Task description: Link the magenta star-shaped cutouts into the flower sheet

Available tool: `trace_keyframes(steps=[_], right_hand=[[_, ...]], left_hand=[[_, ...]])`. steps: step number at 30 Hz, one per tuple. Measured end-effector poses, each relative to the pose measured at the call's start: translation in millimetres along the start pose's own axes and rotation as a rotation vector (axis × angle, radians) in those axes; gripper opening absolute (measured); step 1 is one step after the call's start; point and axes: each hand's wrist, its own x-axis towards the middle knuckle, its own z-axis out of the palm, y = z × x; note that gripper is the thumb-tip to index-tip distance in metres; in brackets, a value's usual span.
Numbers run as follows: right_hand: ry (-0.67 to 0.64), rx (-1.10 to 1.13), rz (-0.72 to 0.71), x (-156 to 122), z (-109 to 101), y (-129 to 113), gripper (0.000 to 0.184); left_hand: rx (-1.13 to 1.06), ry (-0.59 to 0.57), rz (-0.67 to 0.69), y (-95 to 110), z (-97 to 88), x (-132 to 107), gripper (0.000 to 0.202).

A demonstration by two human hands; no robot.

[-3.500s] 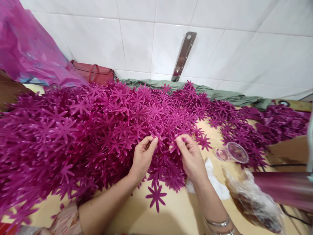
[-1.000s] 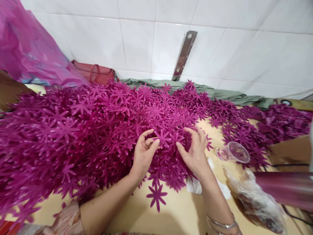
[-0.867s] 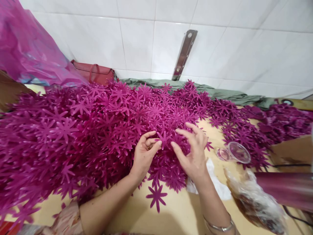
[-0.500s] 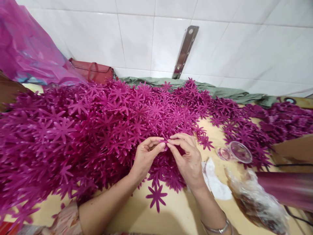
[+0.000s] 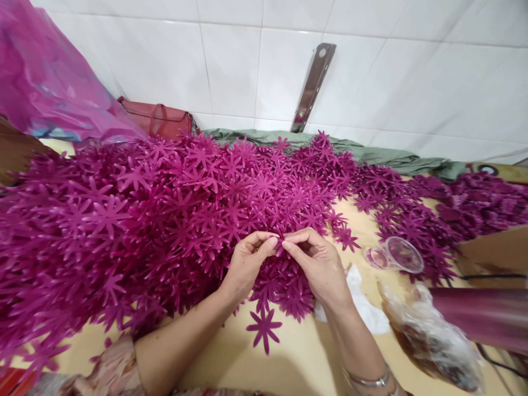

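Note:
Between my two hands is a small magenta flower-shaped piece [image 5: 280, 246], pinched by its narrow petals from both sides. The thumb and index finger of my left hand [image 5: 249, 258] are closed on its left edge. My right hand [image 5: 315, 258] grips its right edge the same way, fingertips almost meeting the left ones. Much of the piece is hidden by the fingers. Around and beyond the hands spreads a big heap of like magenta flower pieces [image 5: 165, 214]. One single flower piece [image 5: 264, 330] lies flat on the tan tabletop [image 5: 231, 357] below the hands.
To the right are a clear plastic cup [image 5: 402, 256], white tissue [image 5: 365, 308], a plastic bag with brown contents [image 5: 433, 335] and a magenta cylinder [image 5: 482, 319]. A red handbag [image 5: 160, 121], pink plastic sheeting [image 5: 61, 77] and green cloth [image 5: 371, 155] line the tiled wall.
My right wrist and forearm have shifted slightly right, and the right fingers have curled in more. Both hands keep their pinch on the flower piece, whose petals now stand up more between the fingertips.

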Motion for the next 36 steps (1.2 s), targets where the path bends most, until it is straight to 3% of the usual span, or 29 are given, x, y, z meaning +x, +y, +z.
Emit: trace_keyframes(steps=[4,9,11,17,20,26,32,34,36], right_hand=[[-0.027,0.185,0.034,4,1,1,0.065],[0.209,0.464,0.118,12,-6,0,0.081],[0.247,0.548,0.14,15,-8,-2,0.087],[0.126,0.718,0.27,17,-10,-9,0.111],[0.111,0.652,0.248,16,-10,-9,0.106],[0.177,0.356,0.111,11,-12,3,0.079],[0.16,0.159,0.067,8,-15,5,0.076],[0.109,0.097,0.061,6,-21,1,0.075],[-0.065,-0.071,0.003,4,-30,-5,0.071]], left_hand=[[-0.094,0.025,-0.02,3,3.5,-1,0.029],[-0.179,0.129,-0.02,7,4.9,3,0.041],[-0.18,0.148,-0.016,8,4.3,3,0.042],[-0.184,0.141,0.007,9,2.4,2,0.048],[-0.189,0.136,0.004,10,2.7,2,0.052],[-0.158,0.14,-0.003,5,2.5,2,0.054],[-0.182,0.157,-0.001,3,2.4,4,0.046],[-0.189,0.165,0.008,4,2.8,4,0.045],[-0.203,0.182,0.016,6,3.1,5,0.044]])
